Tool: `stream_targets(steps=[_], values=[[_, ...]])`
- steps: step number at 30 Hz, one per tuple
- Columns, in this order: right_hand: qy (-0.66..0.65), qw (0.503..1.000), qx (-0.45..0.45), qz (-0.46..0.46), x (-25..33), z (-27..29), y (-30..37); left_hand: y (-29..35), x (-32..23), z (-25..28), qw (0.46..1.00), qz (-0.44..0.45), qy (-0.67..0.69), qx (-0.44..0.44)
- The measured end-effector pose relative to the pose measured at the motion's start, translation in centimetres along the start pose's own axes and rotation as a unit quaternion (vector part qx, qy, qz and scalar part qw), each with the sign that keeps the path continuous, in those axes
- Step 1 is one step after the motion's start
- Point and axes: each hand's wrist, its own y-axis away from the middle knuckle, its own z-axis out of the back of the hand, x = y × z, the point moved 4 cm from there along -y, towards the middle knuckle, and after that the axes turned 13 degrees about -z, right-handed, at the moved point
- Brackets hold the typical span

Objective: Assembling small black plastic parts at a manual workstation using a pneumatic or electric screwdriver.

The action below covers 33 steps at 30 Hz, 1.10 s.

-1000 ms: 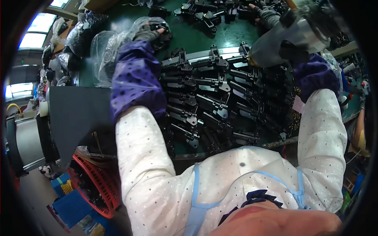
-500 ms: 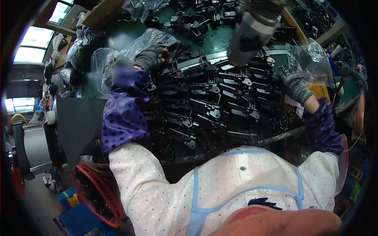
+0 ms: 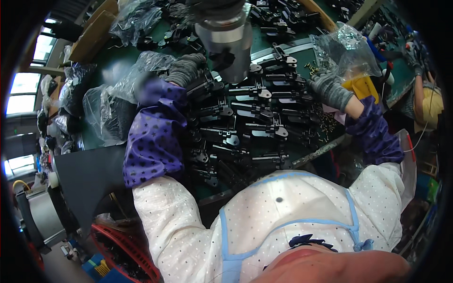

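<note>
Rows of black metal assemblies [image 3: 255, 111], with silvery bracket ends, cover the green worktop in front of me. My left hand [image 3: 185, 70], in a grey striped glove, is at their far left end with its fingers curled over. What the fingers hold, if anything, is hidden. My right hand [image 3: 332, 90], gloved the same way, reaches in at the right of the rows with its fingers bunched and bent down. Their tips are hard to make out. Small brass-coloured screws [image 3: 326, 125] lie scattered beside that hand, with more near its fingers.
A grey cylindrical device [image 3: 229, 49] hangs over the far side of the rows. Clear plastic bags [image 3: 113, 111] lie left, and another plastic bag [image 3: 349, 49] sits behind a yellow container [image 3: 361, 87]. A red basket [image 3: 127, 254] stands low left. Another person [image 3: 429, 101] is far right.
The whole view has turned, so the rows and hanging device appear further left. My left hand has moved right, from beside the bag toward the assemblies. My right hand stays by the screws.
</note>
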Motion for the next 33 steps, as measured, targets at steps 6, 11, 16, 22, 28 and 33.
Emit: stream_targets(steps=[6,11,16,22,28,33], values=[[0.004,0.997,-0.055,0.062,1.4,1.4,0.0,0.9,0.9,-0.2,0.999,-0.005,0.032,-0.036],[-0.003,0.996,-0.059,0.064,1.5,2.1,0.4,1.5,1.3,-0.3,0.996,-0.01,0.061,-0.061],[-0.039,0.995,-0.086,0.021,0.5,1.0,0.0,1.4,1.7,-0.4,0.989,-0.032,0.109,-0.091],[-0.347,0.887,-0.275,0.132,0.3,9.0,1.0,2.3,0.6,0.0,0.955,-0.073,0.105,-0.267],[-0.518,0.844,-0.004,0.137,6.4,9.6,-8.2,1.3,-8.1,-3.3,0.982,0.042,0.066,-0.172],[-0.5,0.858,0.015,0.115,8.0,7.9,-11.6,1.6,-8.5,-4.3,0.933,-0.032,0.215,-0.286]])
